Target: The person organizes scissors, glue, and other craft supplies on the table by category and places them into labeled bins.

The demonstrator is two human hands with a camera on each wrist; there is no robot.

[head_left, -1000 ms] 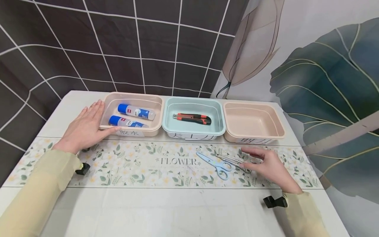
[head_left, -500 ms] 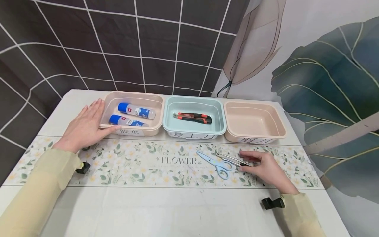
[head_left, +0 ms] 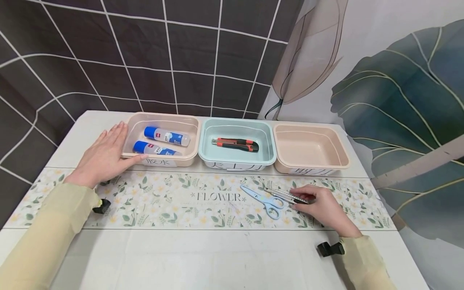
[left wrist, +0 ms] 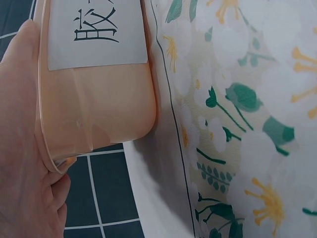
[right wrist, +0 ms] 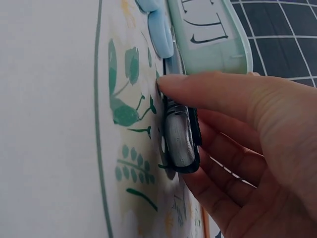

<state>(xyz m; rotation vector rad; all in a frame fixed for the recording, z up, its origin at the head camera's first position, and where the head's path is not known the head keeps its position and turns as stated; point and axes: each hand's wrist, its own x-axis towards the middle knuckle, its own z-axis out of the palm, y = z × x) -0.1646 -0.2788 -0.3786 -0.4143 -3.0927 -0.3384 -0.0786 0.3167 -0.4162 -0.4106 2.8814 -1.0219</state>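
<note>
My left hand [head_left: 103,155] rests against the left end of a pink bin [head_left: 188,162], fingers straight along its side and thumb on the front rim. Two blue-capped glue bottles [head_left: 166,136] lie in that bin. On the floral strip, my right hand [head_left: 322,205] pinches the handle end of a silver utility knife [head_left: 280,195], thumb on the near side and fingers on the far side. In the right wrist view the knife's rounded end [right wrist: 179,141] shows between thumb and fingers, low over the cloth. Light-blue scissors [head_left: 264,201] lie beside the blade end.
A light-blue bin [head_left: 237,161] in the middle holds a red-and-black utility knife [head_left: 235,145]. To its right stands another pink bin [head_left: 311,162] with bare floor. All three bins bear white paper labels. A dark grid-patterned curtain [head_left: 145,44] hangs behind the table.
My right hand has shifted slightly left, its thumb and fingers closing in around the silver utility knife's handle end. The left hand and the bins stay as they were.
</note>
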